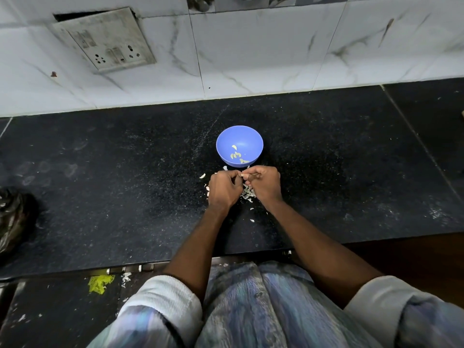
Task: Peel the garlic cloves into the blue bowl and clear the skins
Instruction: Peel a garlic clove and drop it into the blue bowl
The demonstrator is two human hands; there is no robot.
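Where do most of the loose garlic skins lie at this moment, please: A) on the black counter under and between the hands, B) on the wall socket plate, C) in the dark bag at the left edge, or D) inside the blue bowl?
A: the pile of pale garlic skins lies on the black counter between the left hand and the right hand, while the blue bowl holds only a few peeled cloves.

the round blue bowl (239,144) stands upright on the table with a few pale peeled cloves (235,154) in its bottom, while papery white skins (248,192) lie heaped just in front of it.
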